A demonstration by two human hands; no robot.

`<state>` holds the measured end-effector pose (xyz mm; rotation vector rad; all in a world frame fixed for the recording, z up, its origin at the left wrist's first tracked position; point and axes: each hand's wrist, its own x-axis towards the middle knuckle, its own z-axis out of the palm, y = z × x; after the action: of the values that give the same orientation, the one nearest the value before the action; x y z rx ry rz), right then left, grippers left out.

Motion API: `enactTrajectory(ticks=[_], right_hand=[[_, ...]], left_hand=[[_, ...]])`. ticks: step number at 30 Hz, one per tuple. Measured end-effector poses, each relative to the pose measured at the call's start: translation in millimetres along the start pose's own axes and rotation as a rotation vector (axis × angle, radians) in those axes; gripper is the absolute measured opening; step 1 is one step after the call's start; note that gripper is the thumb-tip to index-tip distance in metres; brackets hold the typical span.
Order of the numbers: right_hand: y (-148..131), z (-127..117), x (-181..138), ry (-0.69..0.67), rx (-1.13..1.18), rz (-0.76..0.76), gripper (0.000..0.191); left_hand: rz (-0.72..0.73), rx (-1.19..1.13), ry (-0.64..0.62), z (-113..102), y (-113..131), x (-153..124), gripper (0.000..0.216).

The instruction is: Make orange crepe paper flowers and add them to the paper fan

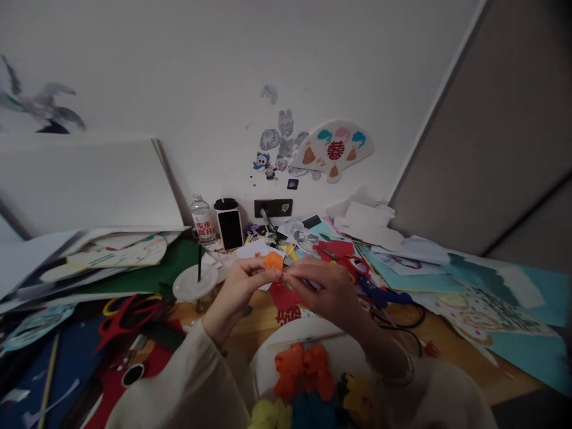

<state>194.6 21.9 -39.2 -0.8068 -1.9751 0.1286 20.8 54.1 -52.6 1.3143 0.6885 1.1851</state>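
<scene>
My left hand (235,292) pinches a small orange petal-like piece (273,261) between thumb and fingers, holding it up above the desk. Close against its right lower edge, my right hand (322,291) is closed with fingertips together; whatever it grips is too small and dim to make out. Below both hands lies a white rounded board (292,332). Orange flower-like shapes (304,366) rest on it, with yellow (270,414), blue (313,411) and darker yellow (360,396) ones nearer me. A thin stick (297,341) lies across the board's far part.
Red-handled scissors (127,322) and a lidded cup with straw (190,283) stand to the left. A bottle (203,221) and black-lidded cup (227,205) are behind. More scissors (358,266), a blue glue gun (384,296) with cord, and light-blue sheets (527,292) lie right.
</scene>
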Motion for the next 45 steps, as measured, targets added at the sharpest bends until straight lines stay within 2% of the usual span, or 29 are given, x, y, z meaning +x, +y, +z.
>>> enactTrajectory(ticks=[4,6,8,11,14,17,21,23,26,28,29,30,31,33,36,38,45], right_hand=[[-9.6,-7.8,-2.9,0.056,-0.005,-0.099,0.018],[-12.9,-12.0,-2.8,0.077,-0.002,-0.113,0.018],[-14.3,-15.0,-1.9,0.116,-0.011,-0.101,0.015],[-13.0,-18.0,-0.4,0.167,-0.038,-0.055,0.012],[-9.7,-21.5,0.7,0.231,-0.083,-0.039,0.01],[-6.4,-25.7,1.4,0.318,-0.103,-0.052,0.01],[-4.0,-30.6,1.7,0.38,-0.111,-0.039,0.01],[-4.1,-32.3,1.6,0.391,-0.117,-0.031,0.01],[-5.2,-34.1,1.8,0.382,-0.126,-0.022,0.009],[-6.1,-34.9,2.1,0.377,-0.132,-0.025,0.009],[-6.4,-35.2,2.3,0.375,-0.136,-0.027,0.009],[-6.6,-35.5,2.4,0.374,-0.138,-0.031,0.009],[-6.6,-35.7,2.5,0.373,-0.135,-0.035,0.009],[-6.2,-35.9,2.5,0.375,-0.121,-0.038,0.009],[-5.0,-35.8,2.0,0.376,-0.102,-0.043,0.01],[-4.2,-35.6,1.8,0.365,-0.107,-0.04,0.009],[-4.3,-36.3,3.3,0.341,-0.119,-0.042,0.009]], left_hand=[[-0.023,-0.292,0.065,3.8,0.2,-0.7,0.018],[-0.005,-0.287,0.077,1.9,5.2,-0.8,0.02],[-0.013,-0.184,0.033,-0.8,9.1,-0.4,0.019],[-0.065,0.045,-0.114,-1.3,6.6,0.8,0.018],[-0.104,0.372,-0.339,4.9,-6.1,0.5,0.019],[-0.146,0.589,-0.571,14.7,-22.1,-4.1,0.016],[-0.067,0.885,-0.795,27.0,-36.3,-14.8,0.016],[-0.042,0.962,-0.877,30.4,-40.7,-17.7,0.026],[0.036,0.921,-0.968,27.7,-51.7,-12.1,0.035],[0.108,0.912,-0.884,18.8,-66.5,-0.8,0.029],[0.158,0.986,-0.761,12.0,-76.3,6.3,0.025],[0.214,1.089,-0.572,4.1,-87.1,13.9,0.02],[0.222,1.136,-0.48,-4.7,-98.4,21.5,0.021],[0.215,1.193,-0.392,-22.7,-120.1,34.7,0.023],[0.22,1.242,-0.354,-43.0,-143.7,45.2,0.024],[0.234,1.259,-0.352,-48.9,-151.8,46.1,0.03],[0.266,1.245,-0.362,-46.0,-154.3,41.7,0.036]])
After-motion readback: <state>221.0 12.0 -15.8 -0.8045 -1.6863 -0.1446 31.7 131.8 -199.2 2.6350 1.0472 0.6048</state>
